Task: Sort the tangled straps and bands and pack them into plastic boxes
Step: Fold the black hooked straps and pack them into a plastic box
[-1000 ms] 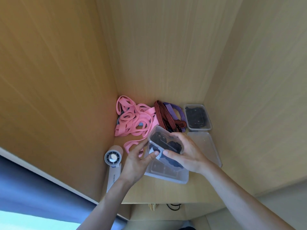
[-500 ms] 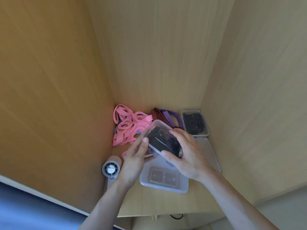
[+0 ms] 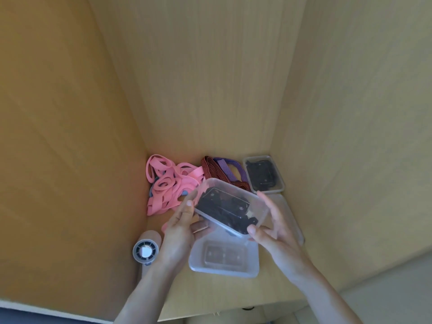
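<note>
Pretty cramped in here: boxed in by wooden walls [image 3: 70, 136] left of, behind and right of the empty clear box [image 3: 224, 268], with open room only toward the front lip of the shelf [image 3: 210, 298] on its near side. Directly above that empty box, held up off the shelf and tilted: a clear plastic box of black straps [image 3: 230, 206]. Gripped at both ends, left hand [image 3: 180, 232] with fingers curled round the left end and thumb tucked under, right hand [image 3: 274, 230] pinching the right end, thumb on the near corner. Behind-left of the empty box, jammed into the corner: a tangle of pink bands [image 3: 168, 185]. Straight behind: a red-and-black striped strap [image 3: 214, 171] beside a purple strap [image 3: 230, 167]. Behind-right, tight against the right wall: a smaller clear box [image 3: 264, 174] already loaded with black straps. Just right of the empty box, flat on the shelf: a clear lid [image 3: 292, 218], partly hidden by the right hand. Left of it, near the left wall: a small white handheld fan [image 3: 146, 251], lying down.
</note>
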The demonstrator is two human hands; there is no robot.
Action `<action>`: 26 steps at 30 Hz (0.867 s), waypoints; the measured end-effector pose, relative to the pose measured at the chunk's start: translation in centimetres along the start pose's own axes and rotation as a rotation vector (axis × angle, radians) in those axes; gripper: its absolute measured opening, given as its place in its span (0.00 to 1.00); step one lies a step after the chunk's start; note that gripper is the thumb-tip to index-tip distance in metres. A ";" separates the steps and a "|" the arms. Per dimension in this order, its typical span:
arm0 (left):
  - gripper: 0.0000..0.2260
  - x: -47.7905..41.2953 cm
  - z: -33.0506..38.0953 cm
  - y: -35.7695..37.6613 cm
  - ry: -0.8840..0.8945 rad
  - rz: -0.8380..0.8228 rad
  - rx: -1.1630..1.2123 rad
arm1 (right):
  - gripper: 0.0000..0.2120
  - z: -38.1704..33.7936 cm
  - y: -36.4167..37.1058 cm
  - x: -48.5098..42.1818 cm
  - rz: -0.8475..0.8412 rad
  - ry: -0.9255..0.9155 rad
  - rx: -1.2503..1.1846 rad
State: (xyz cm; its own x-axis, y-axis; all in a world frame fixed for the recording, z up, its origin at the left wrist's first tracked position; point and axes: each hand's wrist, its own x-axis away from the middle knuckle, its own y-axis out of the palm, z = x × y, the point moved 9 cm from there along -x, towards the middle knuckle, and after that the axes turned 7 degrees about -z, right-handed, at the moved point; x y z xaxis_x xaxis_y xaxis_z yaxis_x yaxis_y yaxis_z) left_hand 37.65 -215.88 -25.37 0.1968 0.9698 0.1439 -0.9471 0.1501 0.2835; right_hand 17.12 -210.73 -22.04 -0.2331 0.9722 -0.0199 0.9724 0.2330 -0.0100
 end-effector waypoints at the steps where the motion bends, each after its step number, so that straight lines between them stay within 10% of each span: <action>1: 0.15 0.1 0.1 0.0 -0.001 0.005 -0.008 | 0.37 0.0 -0.1 0.0 0.011 0.002 -0.014; 20: 0.31 1.0 0.9 0.1 0.010 -0.071 -0.067 | 0.43 1.9 -0.2 -0.6 -0.020 0.068 -0.188; 26: 0.26 1.6 1.3 -0.9 -0.029 0.067 -0.240 | 0.42 1.0 -4.4 -1.7 0.283 -0.041 -0.171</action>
State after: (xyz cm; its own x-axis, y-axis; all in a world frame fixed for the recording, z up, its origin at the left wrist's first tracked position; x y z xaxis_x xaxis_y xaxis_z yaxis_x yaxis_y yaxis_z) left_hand 39.13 -214.67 -24.19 0.1356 0.9738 0.1827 -0.9906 0.1304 0.0401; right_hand 13.20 -213.44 -23.00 0.0496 0.9981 -0.0379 0.9845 -0.0424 0.1699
